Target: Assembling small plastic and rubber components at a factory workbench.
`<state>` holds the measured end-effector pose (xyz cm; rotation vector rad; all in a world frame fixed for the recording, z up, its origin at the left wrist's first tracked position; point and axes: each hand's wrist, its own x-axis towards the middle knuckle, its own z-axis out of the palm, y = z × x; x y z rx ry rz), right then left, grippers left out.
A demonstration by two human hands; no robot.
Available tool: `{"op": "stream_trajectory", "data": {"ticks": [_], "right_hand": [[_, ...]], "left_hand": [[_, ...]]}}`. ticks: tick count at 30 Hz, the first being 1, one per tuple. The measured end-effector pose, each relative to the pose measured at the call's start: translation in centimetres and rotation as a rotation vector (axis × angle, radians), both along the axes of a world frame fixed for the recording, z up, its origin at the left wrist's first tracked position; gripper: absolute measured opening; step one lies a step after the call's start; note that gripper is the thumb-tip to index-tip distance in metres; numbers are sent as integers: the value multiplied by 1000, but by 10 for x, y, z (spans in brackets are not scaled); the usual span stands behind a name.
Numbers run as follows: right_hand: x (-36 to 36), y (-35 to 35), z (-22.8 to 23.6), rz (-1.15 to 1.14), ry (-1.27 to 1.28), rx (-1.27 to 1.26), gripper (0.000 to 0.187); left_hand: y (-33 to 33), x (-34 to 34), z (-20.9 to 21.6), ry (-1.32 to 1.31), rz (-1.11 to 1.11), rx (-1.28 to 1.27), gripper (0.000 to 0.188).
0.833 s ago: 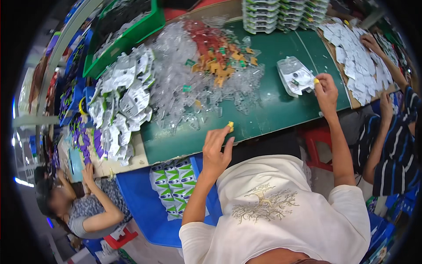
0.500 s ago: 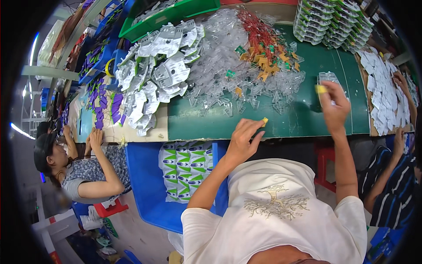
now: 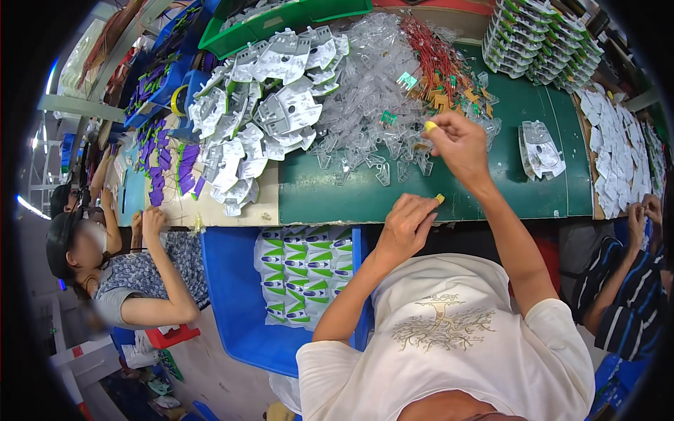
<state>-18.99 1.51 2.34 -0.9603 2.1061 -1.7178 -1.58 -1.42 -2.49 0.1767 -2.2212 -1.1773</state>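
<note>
My left hand rests at the table's front edge, index finger stretched out with a yellow cover on its tip and thumb apart, holding nothing visible. Above the right side of the heap of clear plastic pieces hovers my right hand, its index finger also tipped in yellow. Thumb and index look slightly apart there, and no piece shows between them. A white plastic shell with a clear part on top lies on the green mat, to the right of my right hand. Small green circuit boards lie among the clear pieces.
Red wires with orange pieces border the heap. White-and-green shells pile up at left; stacked shells stand at back right. A blue bin sits below the table edge. Co-workers work at the left and right.
My right hand has moved left from the white shell to the heap of clear pieces, uncovering the shell. The left hand keeps its place by the table edge, and the view has shifted slightly.
</note>
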Motion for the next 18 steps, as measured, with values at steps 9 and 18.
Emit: {"op": "stream_trajectory", "data": {"ticks": [9,18], "right_hand": [[9,81,26,234,-212,67,7],[21,126,34,380,-33,225,6]], "left_hand": [[-10,12,22,-52,91,617,24],[-22,-15,65,106,-16,840,33]]}}
